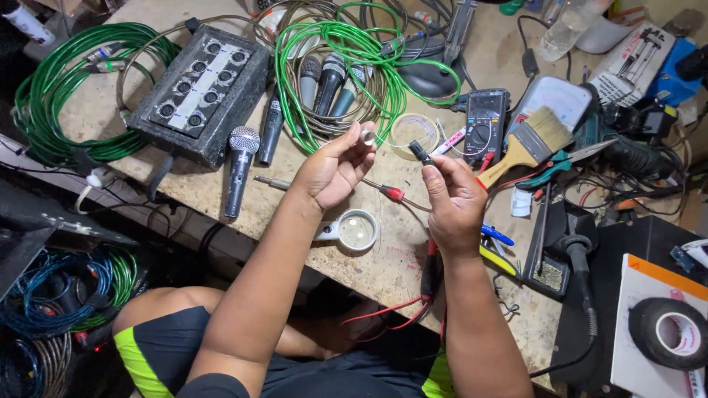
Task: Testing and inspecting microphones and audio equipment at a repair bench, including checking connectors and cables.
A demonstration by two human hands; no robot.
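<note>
My left hand (335,168) pinches a small silver ring (367,136) at frame centre; my right hand (451,203) clamps a black connector (420,152) beside it. Either could drop (loose fingertip grip) into the desk (383,265) clutter.

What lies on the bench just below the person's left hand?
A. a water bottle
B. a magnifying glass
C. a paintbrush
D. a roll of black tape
B: a round magnifying glass lies on the bench right under the left hand, while the paintbrush and the roll of black tape lie off to the right.
</note>
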